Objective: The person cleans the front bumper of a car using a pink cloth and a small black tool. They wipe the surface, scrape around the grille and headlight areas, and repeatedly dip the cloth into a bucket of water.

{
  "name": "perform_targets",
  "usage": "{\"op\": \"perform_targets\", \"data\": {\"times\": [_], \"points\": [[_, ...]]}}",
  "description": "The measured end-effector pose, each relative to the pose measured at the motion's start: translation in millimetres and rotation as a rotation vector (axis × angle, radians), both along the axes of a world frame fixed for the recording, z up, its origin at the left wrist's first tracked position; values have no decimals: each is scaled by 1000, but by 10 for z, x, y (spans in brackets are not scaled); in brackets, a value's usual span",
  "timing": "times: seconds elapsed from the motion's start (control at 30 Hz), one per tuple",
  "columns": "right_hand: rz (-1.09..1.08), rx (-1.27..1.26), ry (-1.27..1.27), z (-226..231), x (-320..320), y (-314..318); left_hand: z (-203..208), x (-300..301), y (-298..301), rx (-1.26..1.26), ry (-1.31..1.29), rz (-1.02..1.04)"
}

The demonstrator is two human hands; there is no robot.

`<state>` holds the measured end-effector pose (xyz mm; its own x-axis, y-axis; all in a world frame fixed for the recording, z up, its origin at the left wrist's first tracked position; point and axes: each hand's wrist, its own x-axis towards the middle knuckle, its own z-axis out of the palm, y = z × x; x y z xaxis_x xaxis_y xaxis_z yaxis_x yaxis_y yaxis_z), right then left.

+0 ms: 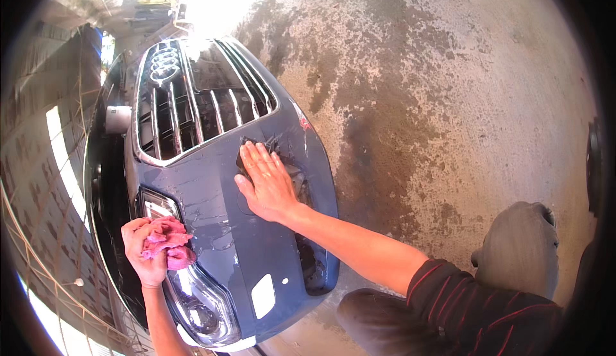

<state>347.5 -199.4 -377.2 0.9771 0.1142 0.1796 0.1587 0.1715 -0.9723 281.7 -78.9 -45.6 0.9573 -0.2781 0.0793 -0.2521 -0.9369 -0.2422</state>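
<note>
A car's wet, blue-grey front bumper (212, 221) fills the middle, with a chrome-barred grille (205, 109) at its far end. My right hand (266, 186) lies flat on the bumper, fingers stretched out, pressing a dark piece of sandpaper (246, 143) whose edges show around the fingers. Beside it is a dark lower opening (311, 260). In my closed left hand (144, 253) is a crumpled pink cloth (168, 240), held over the headlight (202, 314). The cloth hides the middle of that lamp.
A white cylindrical container (118, 119) stands at the car's left, beside the grille. Stained concrete floor (436, 99) spreads to the right. My bent knee (378, 321) is close to the bumper's near end. Strong light glares from the far side.
</note>
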Motion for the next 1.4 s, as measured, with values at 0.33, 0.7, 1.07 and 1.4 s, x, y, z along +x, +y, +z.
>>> {"op": "perform_targets", "data": {"times": [0.33,0.7,1.07,1.4], "points": [[29,62,65,-175,253,26,-7,-4,78,-49,-34,66],[77,-38,141,-141,635,170,-4,-23,86,-21,-42,93],[33,-349,-131,92,533,289,87,-29,39,3,-37,101],[23,-357,-168,505,567,179,62,-27,19,-23,-68,113]]}}
